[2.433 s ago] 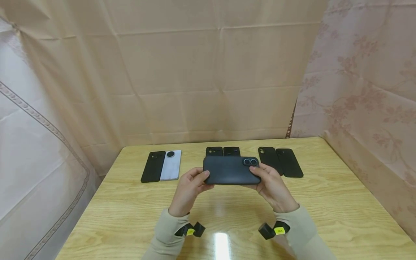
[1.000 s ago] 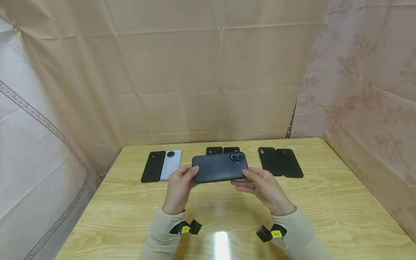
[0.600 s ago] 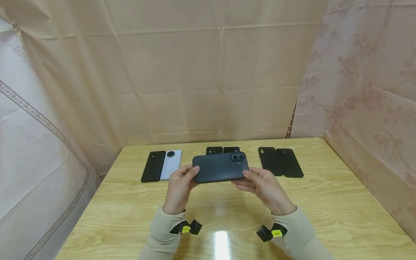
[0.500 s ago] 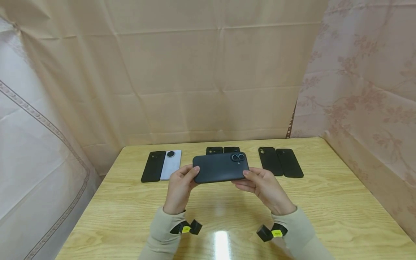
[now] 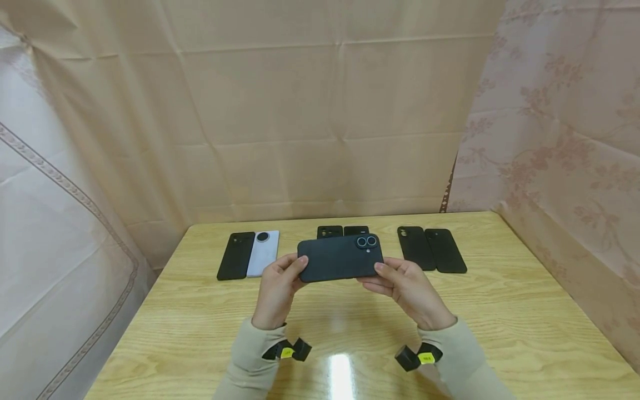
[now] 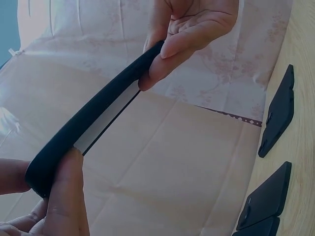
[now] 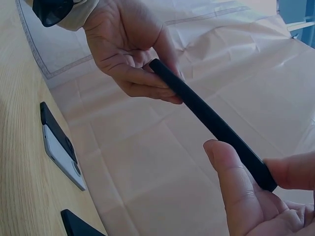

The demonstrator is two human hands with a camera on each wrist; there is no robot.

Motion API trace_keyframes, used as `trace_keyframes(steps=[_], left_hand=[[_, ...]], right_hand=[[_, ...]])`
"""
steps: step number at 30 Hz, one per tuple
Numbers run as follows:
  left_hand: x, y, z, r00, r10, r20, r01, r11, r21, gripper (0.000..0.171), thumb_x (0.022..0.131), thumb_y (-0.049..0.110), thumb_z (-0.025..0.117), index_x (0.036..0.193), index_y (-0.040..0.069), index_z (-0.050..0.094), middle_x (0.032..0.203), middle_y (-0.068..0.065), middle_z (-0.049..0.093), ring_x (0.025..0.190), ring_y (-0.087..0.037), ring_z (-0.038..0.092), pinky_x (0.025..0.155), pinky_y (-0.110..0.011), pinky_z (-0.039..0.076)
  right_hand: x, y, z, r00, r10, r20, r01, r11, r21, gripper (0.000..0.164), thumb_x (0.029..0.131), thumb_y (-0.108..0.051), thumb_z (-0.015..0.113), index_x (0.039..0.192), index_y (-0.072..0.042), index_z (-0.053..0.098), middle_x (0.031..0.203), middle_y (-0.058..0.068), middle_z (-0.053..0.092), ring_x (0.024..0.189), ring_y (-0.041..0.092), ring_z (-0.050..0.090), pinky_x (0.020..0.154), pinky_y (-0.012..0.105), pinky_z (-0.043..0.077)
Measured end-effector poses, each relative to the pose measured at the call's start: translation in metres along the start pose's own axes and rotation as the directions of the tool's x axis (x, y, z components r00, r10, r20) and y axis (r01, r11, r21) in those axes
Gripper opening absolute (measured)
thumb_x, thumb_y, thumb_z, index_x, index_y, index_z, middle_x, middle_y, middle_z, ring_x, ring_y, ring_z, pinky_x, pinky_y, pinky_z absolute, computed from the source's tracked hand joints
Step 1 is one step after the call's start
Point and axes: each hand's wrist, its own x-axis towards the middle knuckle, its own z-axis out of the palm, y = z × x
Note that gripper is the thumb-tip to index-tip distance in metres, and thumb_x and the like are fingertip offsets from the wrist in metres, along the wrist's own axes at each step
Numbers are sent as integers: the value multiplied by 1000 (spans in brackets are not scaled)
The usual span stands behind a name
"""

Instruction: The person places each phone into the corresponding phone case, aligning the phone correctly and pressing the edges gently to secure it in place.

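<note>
A phone in a matte black case (image 5: 340,260) is held sideways above the table, its back with two round camera lenses facing me in the head view. My left hand (image 5: 275,291) pinches its left end, thumb on the back and fingers behind. At the lower right corner my right hand (image 5: 412,291) grips it the same way, the thumb below the lenses. The left wrist view shows the cased phone (image 6: 93,115) edge-on, with a pale strip along one side between the hands. In the right wrist view the black case (image 7: 211,118) appears as a slim dark edge.
Behind, on the wooden table (image 5: 200,328), a black case (image 5: 236,256) lies beside a white phone (image 5: 263,254). A middle dark pair (image 5: 330,231) is partly hidden by the held phone. Right of it lie a black case (image 5: 416,248) and a black phone (image 5: 446,251). Cloth (image 5: 320,122) hangs behind.
Since the oldest frame, both hands have moved left with the phone, which now tilts slightly. The right thumb has shifted from beside the lenses to the lower corner. Lately it is nearly still.
</note>
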Motion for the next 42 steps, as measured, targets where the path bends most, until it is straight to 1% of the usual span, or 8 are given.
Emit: trace_keyframes(steps=[6, 9, 15, 19, 23, 29, 36, 42], left_hand=[[-1, 0, 0, 1000, -1, -1, 1, 1000, -4, 27, 95, 10, 62, 112, -12, 62, 84, 0, 66, 72, -10, 67, 73, -26, 58], [-1, 1, 1, 1000, 5, -1, -5, 1000, 5, 28, 95, 11, 62, 111, -12, 63, 83, 1, 66, 71, -9, 67, 73, -26, 58], [-3, 1, 5, 1000, -5, -4, 5, 1000, -15, 20, 96, 9, 60, 106, -8, 64, 83, 0, 65, 72, -10, 67, 73, -26, 59], [-4, 1, 8, 1000, -7, -6, 7, 1000, -21, 20, 96, 9, 60, 105, -8, 63, 83, -1, 65, 73, -10, 67, 74, -27, 59], [-6, 1, 9, 1000, 0, -8, 0, 1000, -11, 22, 96, 10, 60, 107, -9, 63, 85, -1, 65, 75, -11, 68, 74, -27, 59], [-7, 0, 11, 1000, 4, -16, -4, 999, -33, 24, 96, 10, 60, 109, -10, 62, 86, -1, 65, 77, -11, 68, 75, -27, 59], [-8, -4, 15, 1000, 15, -12, -16, 999, -52, 23, 96, 11, 61, 107, -9, 61, 88, -2, 64, 78, -10, 68, 75, -26, 59], [-8, -8, 18, 1000, 3, 0, -3, 999, -54, 24, 96, 12, 61, 108, -10, 60, 90, -2, 64, 81, -10, 68, 76, -25, 59]], right_hand=[[1, 0, 0, 1000, -1, -8, 1, 1000, -22, 48, 101, -15, 53, 136, 16, 40, 110, 6, 74, 99, 19, 73, 92, 38, 54], [1, 1, 0, 1000, -4, -21, 4, 1000, -24, 43, 101, -15, 53, 132, 14, 45, 108, 5, 74, 97, 18, 73, 91, 38, 55], [1, 1, 0, 999, -19, -37, 20, 999, 30, 26, 102, -16, 52, 122, 0, 57, 103, 1, 76, 95, 17, 73, 89, 36, 56], [1, 2, 0, 999, -37, -35, 41, 994, 99, 23, 102, -20, 53, 120, -8, 60, 103, 1, 76, 97, 19, 73, 88, 36, 57], [2, 4, 3, 998, -36, -48, 42, 992, 123, 29, 101, -23, 55, 125, -8, 58, 103, 0, 76, 98, 19, 73, 90, 36, 57], [4, 10, 12, 997, 14, -75, -6, 994, 107, 45, 99, -27, 58, 136, -3, 49, 107, -2, 75, 101, 18, 72, 96, 41, 53], [5, 17, 22, 998, 9, -55, -2, 992, 128, 40, 99, -22, 59, 133, -5, 48, 107, -3, 74, 102, 17, 71, 95, 38, 54], [6, 20, 27, 992, 0, -128, 23, 985, 173, 29, 98, -18, 61, 121, -3, 56, 100, 0, 76, 98, 16, 73, 91, 35, 56]])
